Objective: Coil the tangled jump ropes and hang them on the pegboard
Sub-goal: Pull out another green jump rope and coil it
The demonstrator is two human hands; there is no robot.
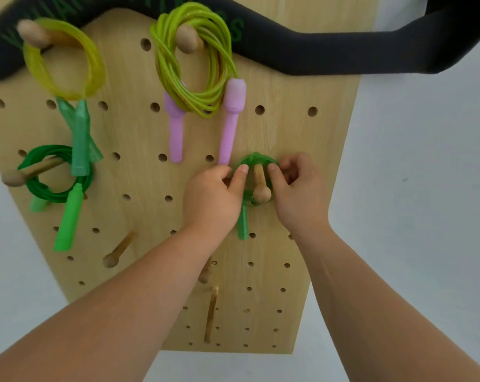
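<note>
A small coil of green jump rope [254, 159] sits around a wooden peg [260, 186] on the wooden pegboard [288, 128]. Its green handle [243, 222] hangs down below the peg. My left hand [211, 195] pinches the coil's left side, thumb and finger curled on the rope. My right hand [296, 188] grips the coil's right side with curled fingers. Three other coiled ropes hang on pegs: a yellow one [65, 67] with green handles, a lime one [194, 62] with pink handles, and a dark green one [54, 175].
Bare wooden pegs stick out lower on the board [117, 250] [211, 312]. A black foam bar [288, 51] crosses the top of the board. White wall lies on both sides.
</note>
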